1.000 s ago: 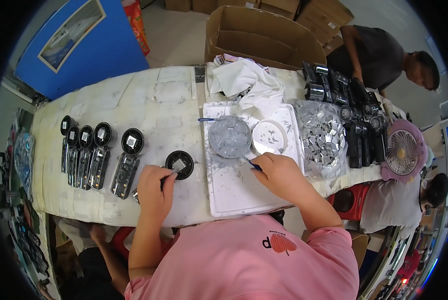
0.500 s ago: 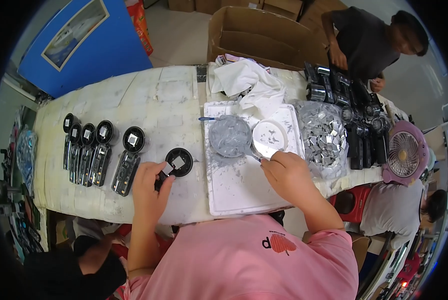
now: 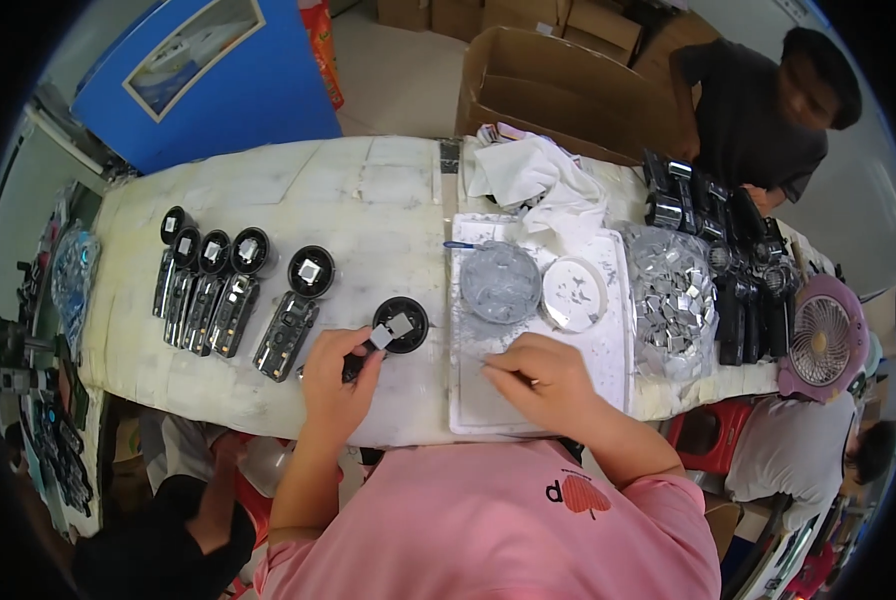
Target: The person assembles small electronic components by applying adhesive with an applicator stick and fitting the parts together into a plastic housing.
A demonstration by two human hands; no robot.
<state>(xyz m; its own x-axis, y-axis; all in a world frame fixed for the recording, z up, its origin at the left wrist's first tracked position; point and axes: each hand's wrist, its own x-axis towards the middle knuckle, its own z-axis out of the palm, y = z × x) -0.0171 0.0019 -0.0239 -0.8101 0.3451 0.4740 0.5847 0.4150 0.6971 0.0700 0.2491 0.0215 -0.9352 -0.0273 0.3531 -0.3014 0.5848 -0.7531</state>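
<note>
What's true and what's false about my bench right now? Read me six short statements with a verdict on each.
1. The right hand is over the white tray. True.
2. The left hand is over the tray too. False: it is left of the tray, at a small grey block.
3. A clear bag of silver pieces lies to the right of the tray. True.
4. Three black units lie to the left of the left hand. False: there are five.
5. The white cloth lies at the tray's far edge. True.
6. The fan has a yellow frame. False: it is purplish pink.
</note>
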